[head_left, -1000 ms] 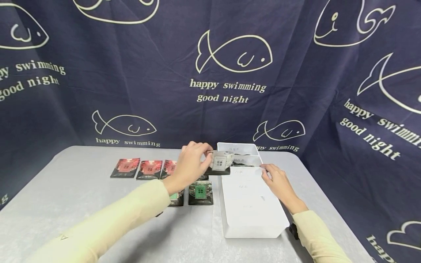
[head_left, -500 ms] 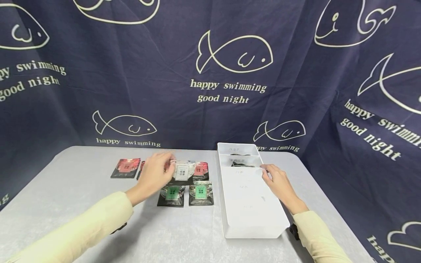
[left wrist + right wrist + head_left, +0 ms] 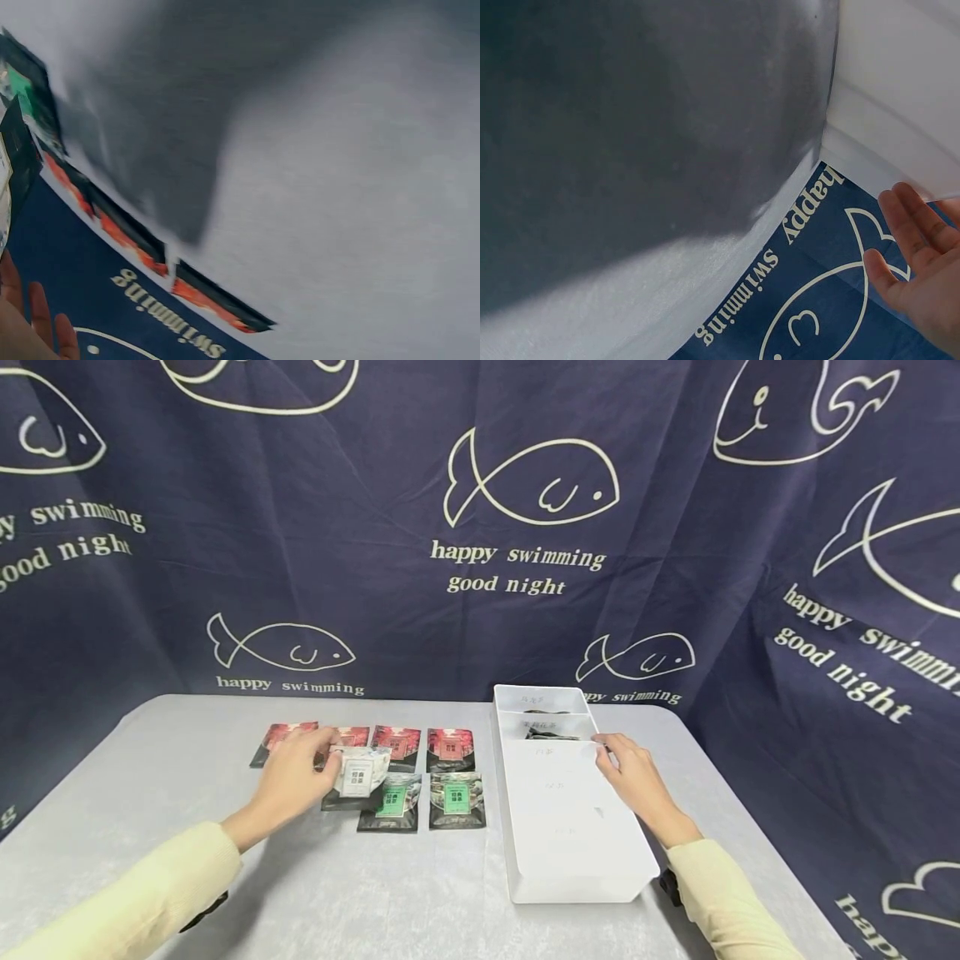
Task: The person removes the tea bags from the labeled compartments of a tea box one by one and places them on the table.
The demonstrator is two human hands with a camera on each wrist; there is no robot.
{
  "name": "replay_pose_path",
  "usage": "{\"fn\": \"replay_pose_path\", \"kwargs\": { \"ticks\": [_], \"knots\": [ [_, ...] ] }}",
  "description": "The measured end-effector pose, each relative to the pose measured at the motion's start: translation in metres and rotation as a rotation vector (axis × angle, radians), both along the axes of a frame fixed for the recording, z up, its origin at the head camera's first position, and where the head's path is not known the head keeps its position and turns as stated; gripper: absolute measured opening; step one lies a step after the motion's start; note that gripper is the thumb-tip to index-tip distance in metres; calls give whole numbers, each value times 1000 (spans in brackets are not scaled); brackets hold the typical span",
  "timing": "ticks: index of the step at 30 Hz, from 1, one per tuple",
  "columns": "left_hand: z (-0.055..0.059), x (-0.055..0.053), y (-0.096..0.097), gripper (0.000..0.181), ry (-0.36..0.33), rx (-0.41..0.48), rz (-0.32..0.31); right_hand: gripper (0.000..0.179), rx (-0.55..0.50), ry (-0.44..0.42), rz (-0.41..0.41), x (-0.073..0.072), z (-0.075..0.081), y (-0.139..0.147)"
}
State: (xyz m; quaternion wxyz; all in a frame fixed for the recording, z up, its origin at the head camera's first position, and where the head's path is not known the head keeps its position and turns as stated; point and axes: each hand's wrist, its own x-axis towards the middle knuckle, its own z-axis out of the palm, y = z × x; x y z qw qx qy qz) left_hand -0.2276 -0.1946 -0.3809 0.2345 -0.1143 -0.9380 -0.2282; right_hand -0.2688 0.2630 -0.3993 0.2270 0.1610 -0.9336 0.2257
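Note:
My left hand (image 3: pixel 296 770) pinches a tea packet with a white label (image 3: pixel 357 777) by its upper left corner. The packet hangs over the left side of the tea packets on the table and overlaps a green-labelled packet (image 3: pixel 392 806). In the left wrist view, only the edge of the held packet (image 3: pixel 21 146) shows. My right hand (image 3: pixel 637 785) holds the right rim of a long white divided box (image 3: pixel 570 889), fingers along its outer wall in the right wrist view. Dark packets (image 3: pixel 547 735) sit in a rear compartment.
Several red-labelled tea packets (image 3: pixel 451 748) lie in a back row. Another green-labelled packet (image 3: pixel 457 802) lies in front of them, left of the box. A grey cloth covers the table (image 3: pixel 390 893), and a blue fish-print curtain (image 3: pixel 390 568) stands behind.
My left hand has carried the white-labelled packet leftward, from beside the box's rear compartments to over the left part of the rows. The right hand stays at the box rim.

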Motion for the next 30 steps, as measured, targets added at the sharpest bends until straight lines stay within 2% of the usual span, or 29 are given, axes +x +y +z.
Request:
{"fn": "replay_pose_path", "kwargs": {
  "ticks": [7, 16, 19, 23, 25, 30],
  "knots": [
    [-4, 5, -19, 10, -36, -4, -4, 29, 2, -2, -2, 0, 0, 0],
    [-3, 5, -36, 11, -186, 10, -11, 29, 0, -8, -8, -1, 0, 0],
    [-5, 4, -40, 17, -216, -5, -14, 29, 0, -13, -8, -1, 0, 0],
    [-10, 1, -45, 15, -206, -41, -13, 29, -2, -8, -2, 0, 0, 0],
    [-13, -1, -48, 7, -182, -63, -18, 29, -3, 4, 3, 0, 0, 0],
    [-21, -6, -52, 12, -163, -97, -32, 29, -1, 16, 4, -1, -1, 0]
  ]
}}
